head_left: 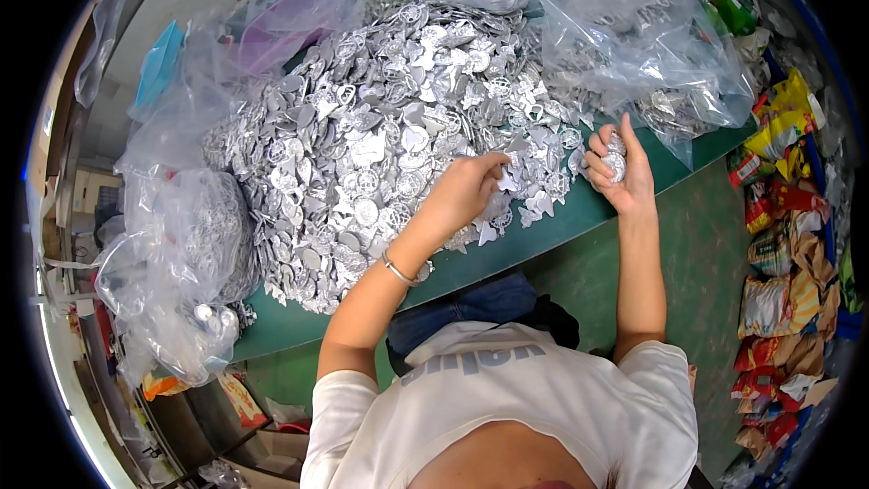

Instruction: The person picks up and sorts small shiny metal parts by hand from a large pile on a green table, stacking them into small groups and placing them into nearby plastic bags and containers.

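The fingers of the left hand (466, 190) are bent and closed on a small silver metal piece (503, 179) at the near right edge of a big heap of silver metal pieces (389, 127). The fingertips touch the heap, and the hand lies on top of the pieces there. On the left wrist there is a thin silver bracelet (396, 270). The right hand (617, 167) is raised just to the right of the heap, its palm turned toward the left, and its fingers are curled around a small stack of silver pieces (615, 159), so it grips them. The heap covers most of a green table (561, 226), from the near edge to the far side. Around the heap there are clear plastic bags: one bag of pieces (195, 244) at the left, near the table corner, and another clear bag (634, 45) at the far right, also with silver pieces inside. On the floor at the right, well apart from the hands, many colourful snack packets (778, 244) lie in a row.
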Motion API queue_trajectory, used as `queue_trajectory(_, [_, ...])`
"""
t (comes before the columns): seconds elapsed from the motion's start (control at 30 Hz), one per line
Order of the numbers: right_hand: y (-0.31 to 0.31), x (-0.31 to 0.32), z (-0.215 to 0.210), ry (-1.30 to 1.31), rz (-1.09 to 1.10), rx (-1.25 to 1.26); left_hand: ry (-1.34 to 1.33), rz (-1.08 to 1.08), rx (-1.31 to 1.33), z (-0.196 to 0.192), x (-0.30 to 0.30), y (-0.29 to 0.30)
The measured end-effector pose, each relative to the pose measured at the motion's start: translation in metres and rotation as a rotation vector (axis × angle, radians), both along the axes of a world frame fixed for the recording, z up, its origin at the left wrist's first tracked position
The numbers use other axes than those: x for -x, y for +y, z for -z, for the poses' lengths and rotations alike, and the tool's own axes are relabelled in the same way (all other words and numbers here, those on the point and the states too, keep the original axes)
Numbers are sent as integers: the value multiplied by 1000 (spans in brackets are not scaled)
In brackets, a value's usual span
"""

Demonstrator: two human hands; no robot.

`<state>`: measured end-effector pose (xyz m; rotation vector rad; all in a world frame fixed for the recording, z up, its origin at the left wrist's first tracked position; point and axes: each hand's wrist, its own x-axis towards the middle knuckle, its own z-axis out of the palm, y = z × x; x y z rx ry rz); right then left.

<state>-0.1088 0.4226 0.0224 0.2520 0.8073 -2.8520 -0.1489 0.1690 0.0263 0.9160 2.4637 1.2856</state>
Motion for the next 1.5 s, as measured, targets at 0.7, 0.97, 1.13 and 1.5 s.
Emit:
queue_trajectory(0.7, [16,8,3,28,202,-1786,556,408,321,10,-32,-1])
queue_trajectory(0.97, [-22,6,-6,183,45,-1634,465,277,329,7,-66,-26])
queue_trajectory(1.13, [-55,18,-15,317,-117,-1647,448,-167,359,3,-54,-50])
queue_trajectory(1.5, [-101,64,-24,531,-246,-1723,474,-521,560,-4,-17,-105])
